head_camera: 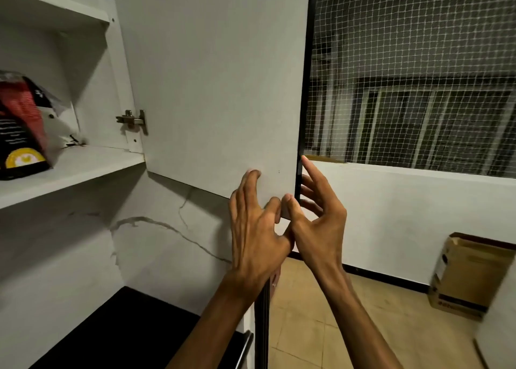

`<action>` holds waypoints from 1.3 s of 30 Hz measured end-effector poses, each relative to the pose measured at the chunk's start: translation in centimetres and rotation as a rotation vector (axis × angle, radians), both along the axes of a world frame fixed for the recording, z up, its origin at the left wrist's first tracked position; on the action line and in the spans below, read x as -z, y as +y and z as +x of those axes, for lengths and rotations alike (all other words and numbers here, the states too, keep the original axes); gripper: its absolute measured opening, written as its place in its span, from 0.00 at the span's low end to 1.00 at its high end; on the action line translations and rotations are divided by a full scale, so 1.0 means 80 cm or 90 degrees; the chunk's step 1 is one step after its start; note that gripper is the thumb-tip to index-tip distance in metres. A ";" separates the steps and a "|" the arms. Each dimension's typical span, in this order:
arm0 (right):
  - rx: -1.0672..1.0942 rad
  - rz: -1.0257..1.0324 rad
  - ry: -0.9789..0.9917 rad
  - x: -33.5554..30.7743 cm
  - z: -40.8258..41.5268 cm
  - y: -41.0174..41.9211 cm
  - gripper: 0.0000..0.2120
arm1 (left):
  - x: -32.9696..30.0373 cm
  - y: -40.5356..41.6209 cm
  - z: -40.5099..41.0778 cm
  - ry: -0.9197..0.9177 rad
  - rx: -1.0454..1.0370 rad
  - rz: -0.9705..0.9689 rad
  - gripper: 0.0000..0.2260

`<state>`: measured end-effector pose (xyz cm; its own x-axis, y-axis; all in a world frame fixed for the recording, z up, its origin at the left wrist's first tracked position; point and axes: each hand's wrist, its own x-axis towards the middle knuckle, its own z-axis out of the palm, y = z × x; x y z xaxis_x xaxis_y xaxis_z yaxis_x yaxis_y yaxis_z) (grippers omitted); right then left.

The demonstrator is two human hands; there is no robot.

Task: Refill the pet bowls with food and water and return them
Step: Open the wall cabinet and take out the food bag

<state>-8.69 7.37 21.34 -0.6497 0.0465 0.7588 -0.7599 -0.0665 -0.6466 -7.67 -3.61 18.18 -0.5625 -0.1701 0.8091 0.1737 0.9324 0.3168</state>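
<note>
Both hands, left hand (255,226) and right hand (318,223), on open cabinet door (217,83) corner.

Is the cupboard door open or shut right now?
Open. The door stands swung out, baring its hinge and a shelf with a bag on it.

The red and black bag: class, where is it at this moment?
In the head view the red and black bag stands at far left on the open cupboard's lower shelf, left of the door hinge.

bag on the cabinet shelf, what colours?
Mostly black and red, with a yellow half-circle emblem low on the bag. Head view, far left.
</note>
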 end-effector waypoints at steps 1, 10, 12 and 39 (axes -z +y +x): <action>0.005 -0.001 -0.001 0.001 -0.006 0.001 0.33 | -0.001 0.001 -0.005 -0.005 0.008 0.001 0.12; 0.057 0.001 -0.001 0.006 -0.060 0.005 0.34 | -0.003 0.000 -0.051 0.007 0.057 0.004 0.13; 0.062 -0.006 -0.006 0.008 -0.069 0.004 0.34 | -0.001 -0.004 -0.059 0.016 0.074 -0.003 0.13; 0.118 0.012 -0.013 0.029 -0.128 -0.004 0.35 | 0.018 -0.038 -0.099 -0.058 0.106 -0.042 0.12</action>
